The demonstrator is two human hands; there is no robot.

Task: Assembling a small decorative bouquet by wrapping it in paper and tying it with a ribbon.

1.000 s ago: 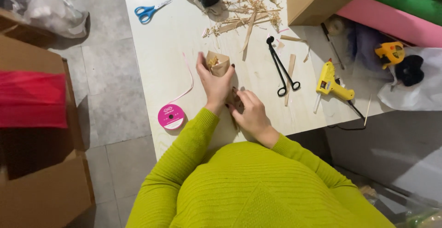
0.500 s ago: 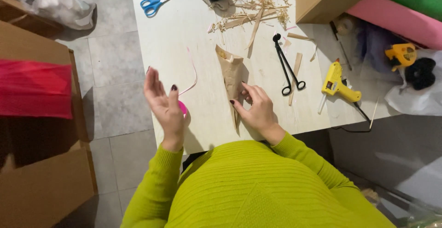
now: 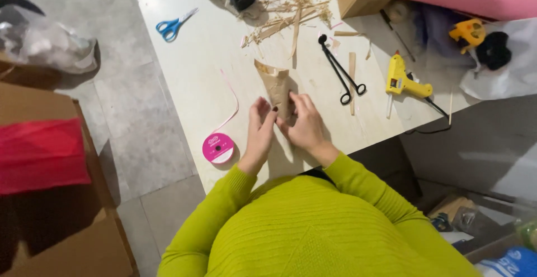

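I see both forearms in yellow-green sleeves angling in toward each other over the white table (image 3: 184, 59), so the two hands meet at the narrow lower end of a brown paper cone (image 3: 275, 84). The cone lies flat on the table, its wide mouth pointing away from the hands and its tip hidden between them. My left hand (image 3: 259, 128) has the wrist bent slightly outward and the fingers drawn together, their tips pressed against the cone's left edge. My right hand (image 3: 305, 125) lies with its back up, fingers curled and closed over the cone's lower right side; I cannot tell whether the thumb is under the paper.

Just left of the left wrist sits a pink ribbon spool (image 3: 218, 148), with a thin strand of ribbon curving up beside that hand. Beyond the right hand lie black tongs (image 3: 341, 71), and farther right a yellow glue gun (image 3: 404, 81). Well ahead of the left hand are blue scissors (image 3: 174, 25).
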